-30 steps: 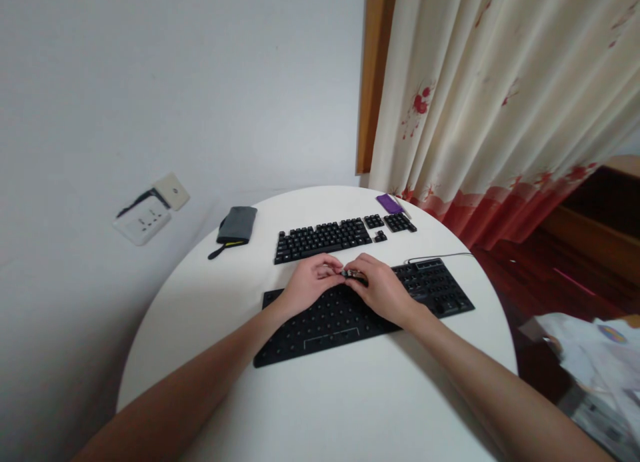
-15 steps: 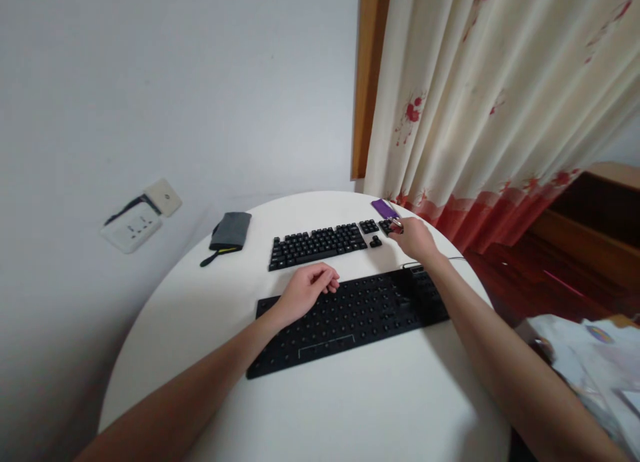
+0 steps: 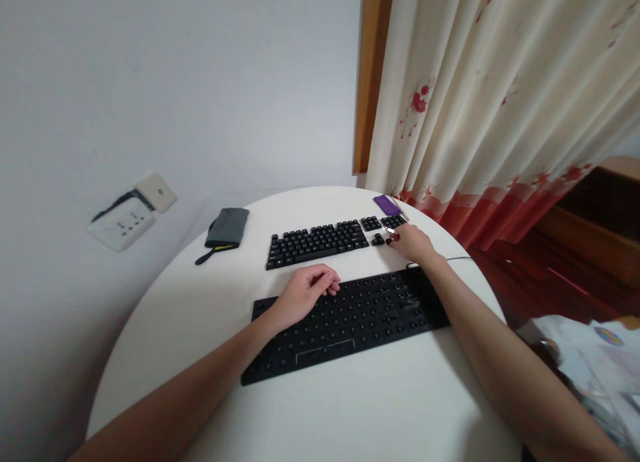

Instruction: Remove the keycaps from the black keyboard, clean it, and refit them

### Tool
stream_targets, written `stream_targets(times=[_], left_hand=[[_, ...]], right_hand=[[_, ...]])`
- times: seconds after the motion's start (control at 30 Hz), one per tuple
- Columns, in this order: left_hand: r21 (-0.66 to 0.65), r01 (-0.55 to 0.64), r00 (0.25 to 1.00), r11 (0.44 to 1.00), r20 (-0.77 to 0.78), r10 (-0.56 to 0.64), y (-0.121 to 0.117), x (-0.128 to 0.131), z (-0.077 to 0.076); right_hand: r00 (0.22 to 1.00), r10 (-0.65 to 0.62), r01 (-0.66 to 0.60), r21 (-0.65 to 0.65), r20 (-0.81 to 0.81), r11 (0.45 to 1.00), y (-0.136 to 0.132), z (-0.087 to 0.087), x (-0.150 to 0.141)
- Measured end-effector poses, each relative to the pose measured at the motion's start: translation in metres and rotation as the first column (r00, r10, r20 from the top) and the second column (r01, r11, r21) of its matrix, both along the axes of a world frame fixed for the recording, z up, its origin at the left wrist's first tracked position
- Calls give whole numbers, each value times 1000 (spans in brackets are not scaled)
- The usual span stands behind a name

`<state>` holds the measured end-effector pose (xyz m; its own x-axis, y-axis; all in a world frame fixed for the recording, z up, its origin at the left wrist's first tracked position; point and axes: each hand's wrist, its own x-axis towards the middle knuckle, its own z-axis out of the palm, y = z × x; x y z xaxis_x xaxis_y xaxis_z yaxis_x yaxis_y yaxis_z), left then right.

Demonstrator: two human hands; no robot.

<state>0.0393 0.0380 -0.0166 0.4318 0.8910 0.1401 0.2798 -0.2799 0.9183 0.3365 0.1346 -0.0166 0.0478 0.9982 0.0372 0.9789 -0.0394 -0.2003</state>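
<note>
A black keyboard [image 3: 345, 339] with its keycaps off lies across the white table, bare switch stems showing. My left hand [image 3: 307, 290] rests on its upper left part, fingers loosely curled with nothing visible in them. Behind the keyboard, loose black keycaps [image 3: 320, 243] are laid out in keyboard order, with smaller groups to the right. My right hand [image 3: 414, 242] is at these right-hand keycaps [image 3: 371, 223], closed on a small shiny metal tool [image 3: 390, 231] whose exact kind I cannot make out. The tool's tip points left, and my fingers hide part of the keycaps.
A grey cloth pouch [image 3: 228, 227] with a dark strap lies at the table's back left. A purple item [image 3: 387, 205] sits near the back right edge. The keyboard's cable [image 3: 457, 258] runs off the right side. Wall sockets [image 3: 123, 223] and a curtain [image 3: 450, 115] border the table.
My right hand has shifted slightly down, uncovering more of the right-hand keycaps; the metal tool is still in it. My left hand stays in place. The view has shifted slightly.
</note>
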Motion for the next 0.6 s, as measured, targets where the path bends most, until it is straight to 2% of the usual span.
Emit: stream_targets(times=[0.6], left_hand=[[18, 15, 1000, 1000, -25, -14, 0, 0, 0]], right_hand=[[997, -71, 72, 14, -34, 997, -1, -7, -4]])
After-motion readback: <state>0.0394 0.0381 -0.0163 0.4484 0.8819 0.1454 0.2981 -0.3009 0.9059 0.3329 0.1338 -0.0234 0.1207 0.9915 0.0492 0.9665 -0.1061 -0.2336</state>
